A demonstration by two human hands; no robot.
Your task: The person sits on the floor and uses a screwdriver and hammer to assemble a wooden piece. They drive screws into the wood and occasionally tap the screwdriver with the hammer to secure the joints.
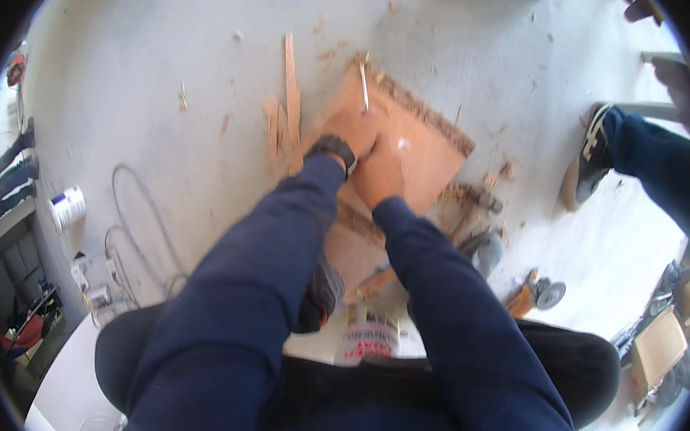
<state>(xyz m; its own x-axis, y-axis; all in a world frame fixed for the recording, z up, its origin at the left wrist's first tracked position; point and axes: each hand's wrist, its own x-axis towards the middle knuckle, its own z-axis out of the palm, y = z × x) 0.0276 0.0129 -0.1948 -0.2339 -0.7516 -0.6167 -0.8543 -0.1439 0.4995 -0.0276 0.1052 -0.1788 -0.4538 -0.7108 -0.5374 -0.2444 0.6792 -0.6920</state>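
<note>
Both my hands are together over a tan board with a rough, chipped dark edge, lying on the pale floor. My left hand, below a dark wristwatch, is closed around a tool with a thin pale metal shaft. The shaft points away from me toward the board's far corner, and my grip hides the handle. Close against the left hand, slightly nearer me and to the right, my right hand is closed too. Blur and overlap hide what its fingers hold.
Wood strips lie left of the board. To the right are a hammer, an angle grinder and another person's shoe. A can and a grey cable are at left. A labelled container stands between my legs.
</note>
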